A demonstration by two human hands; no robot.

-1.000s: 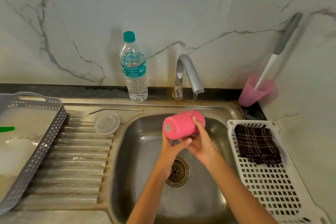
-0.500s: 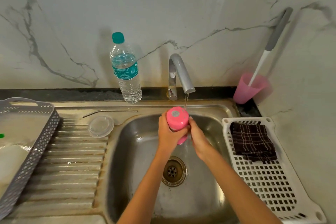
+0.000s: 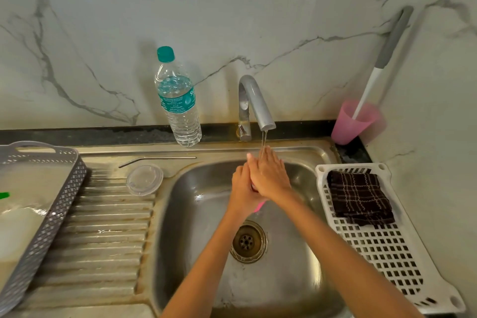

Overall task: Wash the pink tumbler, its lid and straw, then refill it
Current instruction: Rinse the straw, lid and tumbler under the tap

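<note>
Well inside sink rim (image 3: 284,150), hands (image 3: 268,178) cover tumbler (image 3: 259,206).

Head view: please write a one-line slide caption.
Left hand holds the pink tumbler under the running tap; right hand presses on it.

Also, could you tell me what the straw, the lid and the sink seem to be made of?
The straw looks like polished metal: thin, grey, with a bright sheen. The lid seems clear plastic, since the drainboard shows through it. The sink is probably brushed stainless steel, dull grey with glare and stains.
</note>
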